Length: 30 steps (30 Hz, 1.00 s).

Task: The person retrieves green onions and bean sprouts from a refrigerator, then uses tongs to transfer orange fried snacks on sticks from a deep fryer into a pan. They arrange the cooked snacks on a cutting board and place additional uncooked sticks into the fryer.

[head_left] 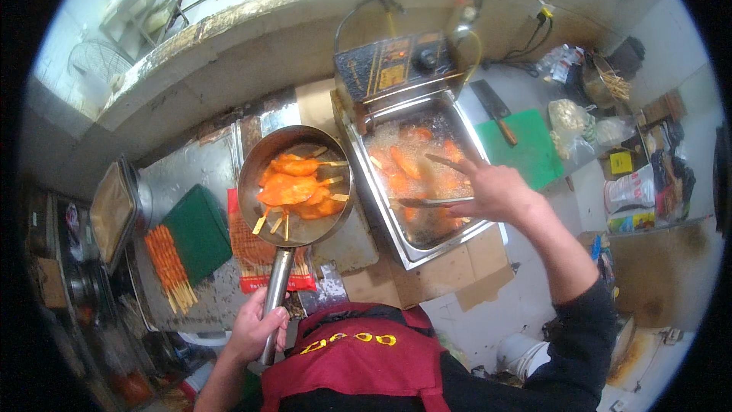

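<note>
My left hand (260, 323) grips the steel handle of a round pan (342, 229). In the pan lie several orange-coated meat pieces on wooden sticks (291, 189). Over the electric deep fryer (409, 260), my right hand (494, 191) holds metal tongs (437, 203), whose two arms are spread apart above the oil. Several orange pieces (405, 163) float in the bubbling oil; nothing is plainly pinched by the tongs. The fryer's black control box (397, 66) with a knob and a lit red lamp stands at its far end.
Left of the pan are a red packet of skewers (246, 252), a green board (200, 234) and a row of skewers (166, 257) on a metal tray (214, 312). On the right, a cleaver (492, 106) rests partly on another green board (529, 149), near plastic bags (569, 126). Cardboard (480, 263) lies below the fryer.
</note>
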Motion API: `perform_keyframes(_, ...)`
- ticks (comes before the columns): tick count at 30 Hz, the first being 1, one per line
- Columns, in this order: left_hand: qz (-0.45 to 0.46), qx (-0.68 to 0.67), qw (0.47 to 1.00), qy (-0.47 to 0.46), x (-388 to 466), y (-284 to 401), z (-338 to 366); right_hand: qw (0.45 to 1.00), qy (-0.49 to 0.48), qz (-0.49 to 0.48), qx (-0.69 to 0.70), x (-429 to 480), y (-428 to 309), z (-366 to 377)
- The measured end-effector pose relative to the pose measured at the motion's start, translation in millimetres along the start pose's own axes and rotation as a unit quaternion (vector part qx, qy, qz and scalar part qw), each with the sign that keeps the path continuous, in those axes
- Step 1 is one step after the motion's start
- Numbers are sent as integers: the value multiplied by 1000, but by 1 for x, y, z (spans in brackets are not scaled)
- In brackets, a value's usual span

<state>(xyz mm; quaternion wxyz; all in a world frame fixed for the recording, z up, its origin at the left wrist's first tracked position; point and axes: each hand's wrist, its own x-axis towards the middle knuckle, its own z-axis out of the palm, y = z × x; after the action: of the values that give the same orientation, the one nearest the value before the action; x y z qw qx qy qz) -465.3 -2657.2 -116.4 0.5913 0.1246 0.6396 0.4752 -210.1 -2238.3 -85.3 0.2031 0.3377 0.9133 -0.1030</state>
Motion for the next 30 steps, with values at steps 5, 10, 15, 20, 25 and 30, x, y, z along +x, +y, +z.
perform_keyframes(5,0,4,1000,-16,0,0,3,999,21,0,-34,51,-21,47)
perform_keyframes(10,-2,-17,998,-53,-3,-3,4,997,-36,-23,-57,66,-13,48)
perform_keyframes(15,-15,-10,998,-58,-7,-3,3,998,-26,-16,-59,42,7,23)
perform_keyframes(20,-9,3,998,-63,-6,-1,5,996,-22,17,-84,44,0,31)
perform_keyframes(25,-7,4,998,-57,-5,0,8,1000,20,16,-13,61,-6,57)
perform_keyframes(30,-13,31,998,-52,-9,2,7,996,75,37,18,37,22,39)
